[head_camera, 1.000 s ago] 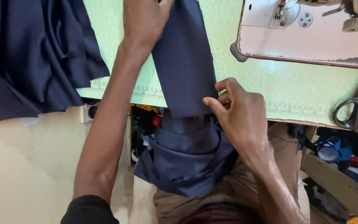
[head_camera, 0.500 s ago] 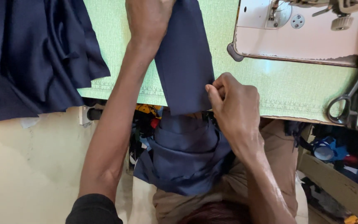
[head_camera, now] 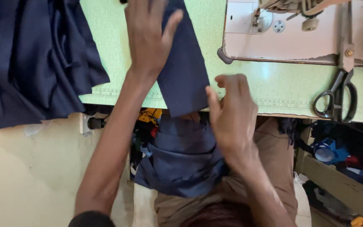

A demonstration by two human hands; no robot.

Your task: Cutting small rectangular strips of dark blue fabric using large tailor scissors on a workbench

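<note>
The left hand lies flat, fingers spread, on the navy strip, pinning it to the green table so it cannot slide. The right hand, fingers loosely curled and apart, hovers at the strip's edge by the table's rim, gripping nothing. The strip's rest hangs into the lap. Scissors lie beside the machine, within reach
</note>
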